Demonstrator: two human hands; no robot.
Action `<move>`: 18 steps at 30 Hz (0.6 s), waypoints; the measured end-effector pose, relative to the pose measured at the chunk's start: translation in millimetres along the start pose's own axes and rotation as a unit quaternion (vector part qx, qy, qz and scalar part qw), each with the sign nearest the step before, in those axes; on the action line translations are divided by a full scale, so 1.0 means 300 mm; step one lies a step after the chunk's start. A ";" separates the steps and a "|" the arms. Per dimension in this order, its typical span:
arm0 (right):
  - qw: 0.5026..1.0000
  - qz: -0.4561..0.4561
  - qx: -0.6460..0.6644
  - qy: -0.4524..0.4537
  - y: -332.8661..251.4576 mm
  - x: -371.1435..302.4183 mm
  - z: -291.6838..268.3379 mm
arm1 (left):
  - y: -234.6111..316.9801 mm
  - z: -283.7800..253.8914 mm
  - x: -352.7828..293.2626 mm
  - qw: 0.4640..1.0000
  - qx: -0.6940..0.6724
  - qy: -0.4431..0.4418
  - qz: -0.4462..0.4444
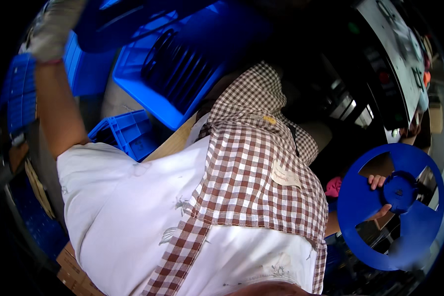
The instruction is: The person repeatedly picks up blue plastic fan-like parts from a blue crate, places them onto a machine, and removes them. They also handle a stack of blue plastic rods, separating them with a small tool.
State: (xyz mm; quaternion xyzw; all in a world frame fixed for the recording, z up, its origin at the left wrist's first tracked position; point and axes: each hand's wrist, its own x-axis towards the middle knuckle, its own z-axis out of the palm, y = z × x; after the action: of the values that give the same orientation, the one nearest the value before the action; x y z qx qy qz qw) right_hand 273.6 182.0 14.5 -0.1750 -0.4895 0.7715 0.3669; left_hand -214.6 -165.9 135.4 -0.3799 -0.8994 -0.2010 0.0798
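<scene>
Blue crates (182, 64) crowd the background above a checked apron (251, 167). Right of that apron, right hand (380, 197) fingers clamp a blue reel (392, 207) at its hub; a steadier grip would support the rim. Gloved left hand (54, 29) reaches up-left, its grip unclear.

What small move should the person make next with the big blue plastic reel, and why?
Probably bring the big blue plastic reel inward toward the body. The right hand has its grip at the hub through a cut-out, with the reel out at the person's right side, while the gloved left hand is raised far off by the blue plastic crates.
</scene>
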 end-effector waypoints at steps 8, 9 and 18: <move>0.998 -0.019 0.057 -0.036 0.005 0.018 0.016 | -0.585 0.428 -0.074 0.981 0.143 0.000 -0.133; 0.997 -0.023 0.061 -0.039 0.009 0.022 0.014 | -0.649 0.462 -0.118 0.989 0.104 0.033 -0.102; 0.991 -0.103 0.071 -0.038 -0.025 0.050 -0.008 | -0.332 0.378 0.107 0.999 -0.049 -0.002 -0.013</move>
State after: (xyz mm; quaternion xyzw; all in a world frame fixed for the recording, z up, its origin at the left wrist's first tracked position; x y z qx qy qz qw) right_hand 267.9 196.4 21.3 -0.0676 -0.4623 0.7688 0.4366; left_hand -307.2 -159.9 12.2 -0.3724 -0.8935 -0.2446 0.0565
